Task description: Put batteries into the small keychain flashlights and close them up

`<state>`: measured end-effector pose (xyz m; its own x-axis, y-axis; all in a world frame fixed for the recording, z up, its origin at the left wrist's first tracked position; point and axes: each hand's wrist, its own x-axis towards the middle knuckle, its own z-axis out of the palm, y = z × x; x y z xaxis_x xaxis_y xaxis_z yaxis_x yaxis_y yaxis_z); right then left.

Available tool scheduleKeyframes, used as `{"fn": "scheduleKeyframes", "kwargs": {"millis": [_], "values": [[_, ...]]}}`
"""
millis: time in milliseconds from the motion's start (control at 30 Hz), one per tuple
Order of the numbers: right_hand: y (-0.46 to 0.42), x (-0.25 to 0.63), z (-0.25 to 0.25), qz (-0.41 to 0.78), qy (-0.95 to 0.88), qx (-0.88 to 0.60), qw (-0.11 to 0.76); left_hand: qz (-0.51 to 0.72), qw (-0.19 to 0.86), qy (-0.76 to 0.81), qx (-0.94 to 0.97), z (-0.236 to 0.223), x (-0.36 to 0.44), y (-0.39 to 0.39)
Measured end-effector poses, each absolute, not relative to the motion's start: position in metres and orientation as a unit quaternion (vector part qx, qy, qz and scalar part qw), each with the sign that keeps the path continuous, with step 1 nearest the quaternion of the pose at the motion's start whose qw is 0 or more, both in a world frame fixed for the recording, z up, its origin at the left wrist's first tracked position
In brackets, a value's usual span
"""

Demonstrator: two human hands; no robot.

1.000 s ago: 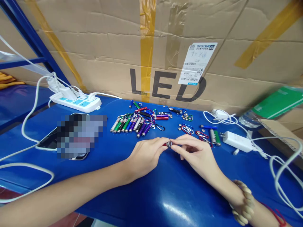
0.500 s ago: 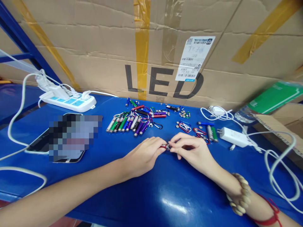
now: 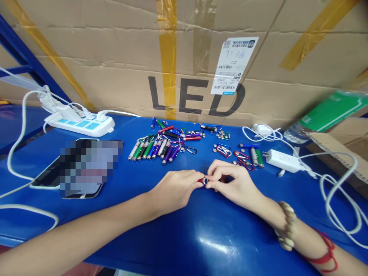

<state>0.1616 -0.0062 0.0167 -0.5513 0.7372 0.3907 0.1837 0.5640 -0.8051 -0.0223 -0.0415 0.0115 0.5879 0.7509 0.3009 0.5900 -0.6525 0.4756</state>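
Over the front middle of the table, my left hand [image 3: 174, 189] is wrapped round a red mini flashlight [image 3: 201, 180], and most of its body is hidden in the fingers. My right hand [image 3: 235, 182] pinches at the flashlight's silver end with thumb and fingertips. Whether a separate small part sits in that pinch cannot be made out. Behind my hands lies a pile of finished-looking mini flashlights [image 3: 156, 148] in several colours, many with carabiner clips. Loose carabiners [image 3: 223, 151], button cells [image 3: 221, 135] and flashlight tubes [image 3: 254, 157] lie to the right.
The blue table [image 3: 138, 230] backs onto a large cardboard box [image 3: 120, 69] marked LED. At left are two phones [image 3: 51, 172] and a white power strip [image 3: 94, 126]. A white charger [image 3: 283, 161] with looping cables and a bottle with a green label [image 3: 333, 113] stand at right.
Both hands keep their hold on the red flashlight, with the right fingers shifting slightly at its silver end. The whole view has moved a little.
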Motion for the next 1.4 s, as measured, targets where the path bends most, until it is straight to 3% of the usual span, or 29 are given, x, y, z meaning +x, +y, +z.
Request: {"fn": "scheduleKeyframes", "kwargs": {"millis": [167, 433, 667, 900, 1233, 1400], "values": [[-0.009, 0.162, 0.018, 0.345, -0.809, -0.277, 0.387, 0.274, 0.163, 0.365, 0.875, 0.011, -0.022, -0.041], [-0.01, 0.16, 0.015, 0.357, -0.795, -0.336, 0.357, 0.296, 0.063, 0.381, 0.874, 0.004, -0.022, -0.04], [-0.01, 0.158, 0.014, 0.408, -0.761, -0.371, 0.342, 0.324, 0.041, 0.395, 0.858, 0.0, -0.022, -0.04], [-0.013, 0.16, 0.014, 0.4, -0.814, -0.338, 0.252, 0.299, 0.063, 0.409, 0.86, 0.008, -0.02, -0.042], [-0.018, 0.16, 0.016, 0.304, -0.842, -0.379, 0.235, 0.288, 0.094, 0.433, 0.849, 0.011, -0.017, -0.044], [-0.012, 0.163, 0.018, 0.227, -0.832, -0.475, 0.175, 0.296, 0.106, 0.466, 0.827, 0.008, -0.017, -0.044]]}}
